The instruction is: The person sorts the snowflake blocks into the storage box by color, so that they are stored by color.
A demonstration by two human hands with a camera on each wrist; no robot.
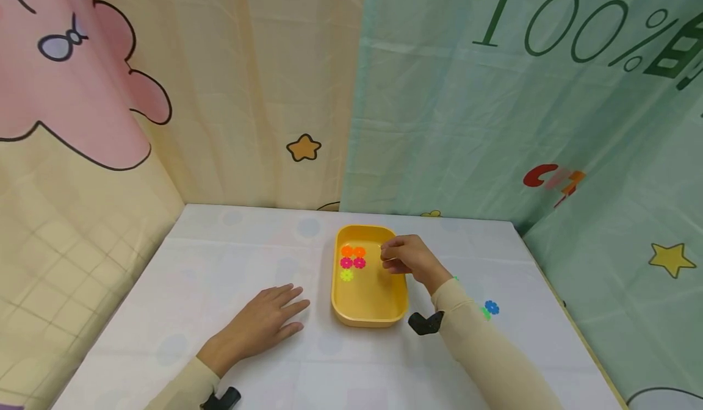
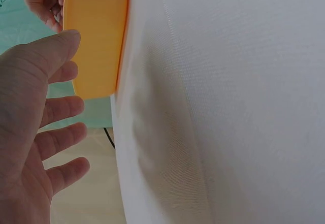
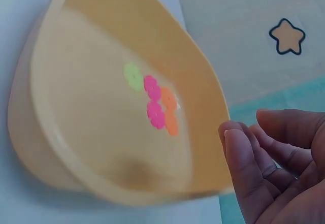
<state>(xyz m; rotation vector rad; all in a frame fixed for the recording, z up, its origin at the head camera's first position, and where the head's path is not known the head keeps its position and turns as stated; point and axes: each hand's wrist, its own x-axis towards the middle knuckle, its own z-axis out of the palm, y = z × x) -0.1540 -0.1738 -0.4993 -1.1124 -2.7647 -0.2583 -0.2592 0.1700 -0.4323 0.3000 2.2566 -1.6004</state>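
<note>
In the head view, the right hand (image 1: 409,257) hung over the right side of the yellow tray (image 1: 369,323), its fingers bent close together. Inside, toward the left, lay two orange flower pieces (image 1: 359,252), two pink flower pieces (image 1: 359,263) and one yellow-green flower piece (image 1: 346,275). A blue flower piece (image 1: 492,307) and a green flower piece (image 1: 486,315) lay beyond the right sleeve (image 1: 489,349); a low forearm could have dragged them. The black wrist mount (image 1: 425,323) was near the rim and might have knocked it.

In the left wrist view, the left hand (image 1: 266,324) had its fingers spread apart, holding nothing. It did not brace the tray, so a bump would probably have slid it and disturbed the rows.

In the right wrist view, the bent fingertips showed no piece; whether they pinched one, I could not tell. A thin piece there could have slipped and landed outside the wall.
</note>
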